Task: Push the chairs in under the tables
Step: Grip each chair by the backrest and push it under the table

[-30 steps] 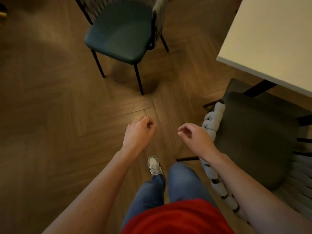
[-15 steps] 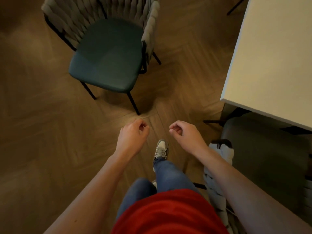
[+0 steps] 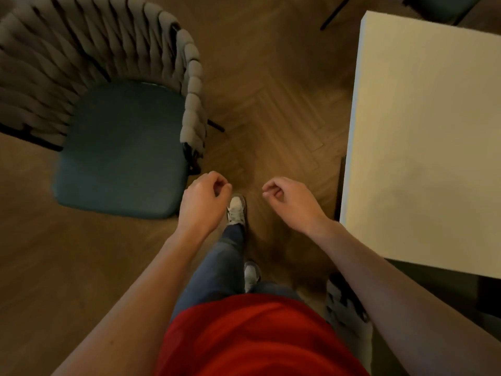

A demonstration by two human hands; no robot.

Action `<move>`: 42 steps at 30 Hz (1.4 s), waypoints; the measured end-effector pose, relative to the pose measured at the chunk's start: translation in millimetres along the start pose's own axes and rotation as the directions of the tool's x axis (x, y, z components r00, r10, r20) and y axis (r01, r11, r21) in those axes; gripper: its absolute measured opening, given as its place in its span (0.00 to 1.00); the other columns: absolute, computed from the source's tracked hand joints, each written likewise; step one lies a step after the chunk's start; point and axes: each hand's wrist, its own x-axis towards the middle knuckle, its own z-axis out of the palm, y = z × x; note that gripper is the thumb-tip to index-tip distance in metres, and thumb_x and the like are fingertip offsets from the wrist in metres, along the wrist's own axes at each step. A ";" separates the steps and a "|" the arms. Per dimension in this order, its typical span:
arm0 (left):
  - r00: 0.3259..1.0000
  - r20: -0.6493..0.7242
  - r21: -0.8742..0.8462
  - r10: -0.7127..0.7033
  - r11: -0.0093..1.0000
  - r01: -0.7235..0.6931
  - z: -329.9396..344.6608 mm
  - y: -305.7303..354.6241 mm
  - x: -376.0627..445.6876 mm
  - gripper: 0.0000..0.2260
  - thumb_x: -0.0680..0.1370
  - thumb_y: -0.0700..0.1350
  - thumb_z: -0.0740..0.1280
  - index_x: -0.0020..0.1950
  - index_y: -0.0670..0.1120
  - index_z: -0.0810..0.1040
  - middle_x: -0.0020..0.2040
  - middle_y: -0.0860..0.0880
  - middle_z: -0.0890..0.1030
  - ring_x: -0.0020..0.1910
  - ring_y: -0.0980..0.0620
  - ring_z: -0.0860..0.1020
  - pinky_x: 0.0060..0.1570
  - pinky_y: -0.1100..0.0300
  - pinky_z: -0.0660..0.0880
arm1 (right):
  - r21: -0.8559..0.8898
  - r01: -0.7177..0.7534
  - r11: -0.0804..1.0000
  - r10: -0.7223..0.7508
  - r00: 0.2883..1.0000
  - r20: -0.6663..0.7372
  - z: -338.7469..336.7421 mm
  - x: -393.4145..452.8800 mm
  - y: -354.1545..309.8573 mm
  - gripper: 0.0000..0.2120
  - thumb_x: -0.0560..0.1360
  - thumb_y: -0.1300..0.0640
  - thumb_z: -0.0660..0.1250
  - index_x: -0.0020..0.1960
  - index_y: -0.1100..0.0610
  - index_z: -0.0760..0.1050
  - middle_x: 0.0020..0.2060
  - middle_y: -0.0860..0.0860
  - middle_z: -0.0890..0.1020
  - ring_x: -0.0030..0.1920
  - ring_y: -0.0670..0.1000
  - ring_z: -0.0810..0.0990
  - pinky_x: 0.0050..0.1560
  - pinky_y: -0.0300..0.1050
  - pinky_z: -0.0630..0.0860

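Head view looks straight down on a teal chair (image 3: 119,153) standing on the herringbone wood floor (image 3: 271,109), well apart from the white table (image 3: 433,137) that fills the right side. That chair has a smooth, padded blue-green seat with rounded corners and a curved back and sides woven from thick grey padded straps, carried on a thin black metal frame; one black leg tip shows just past its right arm. It stands wholly out in the open, no part of it under the table's edge.

At the table's near edge, low on the right, a second chair (image 3: 344,308) shows only a piece of its grey woven back, partly hidden behind the right forearm; its seat is too dark to tell clearly.

Both hands hang free over the floor between the teal chair and the table. The left hand (image 3: 202,202) has its fingers loosely curled and grips nothing, just beside the front right corner of the teal seat. The right hand (image 3: 291,200) is likewise loosely curled and empty, near the table's left edge without touching it.
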 end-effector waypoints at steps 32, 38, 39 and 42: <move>0.776 -0.326 -0.216 -0.540 0.841 0.495 -84.4 90.3 457.8 0.06 0.78 0.49 0.64 0.48 0.49 0.78 0.44 0.52 0.80 0.44 0.52 0.78 0.49 0.47 0.78 | -0.248 0.487 0.837 -0.371 0.839 0.397 -260.7 525.5 -91.6 0.07 0.80 0.51 0.65 0.56 0.49 0.78 0.49 0.42 0.78 0.54 0.44 0.74 0.53 0.43 0.73; 0.593 -0.409 -0.329 -0.694 0.718 0.613 -115.1 34.6 513.1 0.07 0.79 0.49 0.63 0.50 0.47 0.77 0.48 0.49 0.76 0.47 0.47 0.76 0.50 0.45 0.75 | -0.235 0.690 0.685 -0.458 0.658 0.598 -210.7 629.2 -167.1 0.07 0.79 0.53 0.65 0.54 0.53 0.79 0.48 0.47 0.80 0.52 0.48 0.74 0.52 0.44 0.71; 0.555 -0.408 -0.353 -0.725 0.686 0.636 -122.3 26.3 521.0 0.08 0.79 0.49 0.63 0.50 0.46 0.77 0.48 0.48 0.76 0.48 0.46 0.76 0.50 0.45 0.75 | -0.218 0.720 0.659 -0.465 0.618 0.634 -200.2 646.0 -181.5 0.07 0.79 0.53 0.65 0.54 0.53 0.78 0.47 0.47 0.80 0.51 0.49 0.74 0.52 0.45 0.72; 0.460 -0.381 -0.418 -0.802 0.593 0.688 -144.9 5.8 534.2 0.08 0.79 0.50 0.64 0.51 0.46 0.76 0.49 0.47 0.76 0.49 0.45 0.76 0.49 0.48 0.73 | -0.157 0.806 0.571 -0.471 0.478 0.742 -167.7 689.8 -229.2 0.07 0.78 0.53 0.66 0.54 0.53 0.79 0.47 0.48 0.81 0.50 0.50 0.75 0.53 0.49 0.74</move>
